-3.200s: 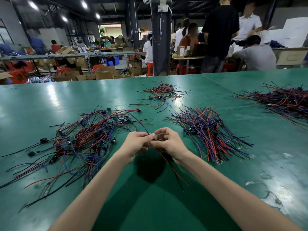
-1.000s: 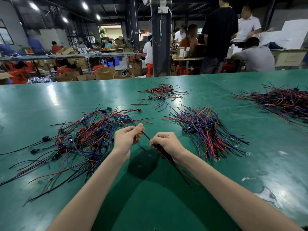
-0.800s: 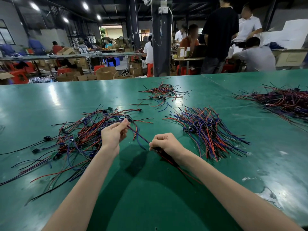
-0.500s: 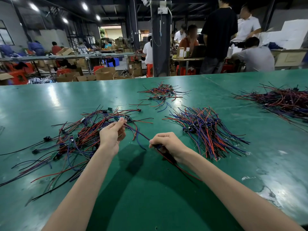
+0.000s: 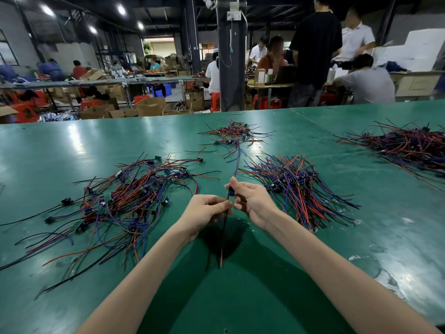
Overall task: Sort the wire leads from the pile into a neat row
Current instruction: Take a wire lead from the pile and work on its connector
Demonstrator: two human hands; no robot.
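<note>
Above the green table (image 5: 277, 304), my right hand (image 5: 253, 201) pinches a wire lead (image 5: 223, 237) near its small blue part, fingers curled. My left hand (image 5: 206, 211) pinches the same lead just below, its red and black ends hanging down. The tangled pile (image 5: 134, 201) lies at my left, the combed row (image 5: 298, 189) at my right.

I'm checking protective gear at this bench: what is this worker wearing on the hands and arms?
Nothing. The left hand and right hand wear no gloves. The left forearm and right forearm are bare to the picture's edge: no sleeves, watch or wrist strap in view.
</note>
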